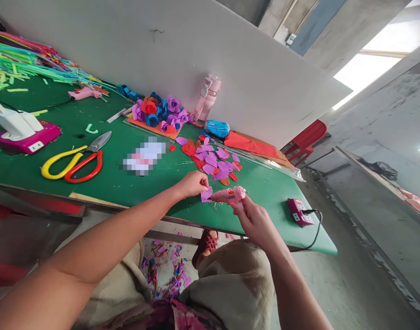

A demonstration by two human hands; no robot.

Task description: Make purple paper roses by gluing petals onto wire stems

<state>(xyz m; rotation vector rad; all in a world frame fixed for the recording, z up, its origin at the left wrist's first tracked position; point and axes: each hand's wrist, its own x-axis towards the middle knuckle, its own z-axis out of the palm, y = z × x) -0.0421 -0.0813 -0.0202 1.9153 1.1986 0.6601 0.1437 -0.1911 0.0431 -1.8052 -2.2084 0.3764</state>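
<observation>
Between the pinched fingers of my left hand is a small purple paper petal, near the front edge of the green table. My right hand is wrapped round the handle of a pink glue gun. Its nozzle points left and reaches the petal; whether it touches the paper I cannot tell. Just beyond my hands lies a loose heap of purple, red and brown paper petals. Finished-looking paper flowers in purple, blue and red sit on an orange sheet farther back.
Large scissors with yellow and red handles lie on the green table. A second pink glue gun, colourful strips and power strips surround the work. A pink bottle stands against the grey partition. Paper scraps litter the floor.
</observation>
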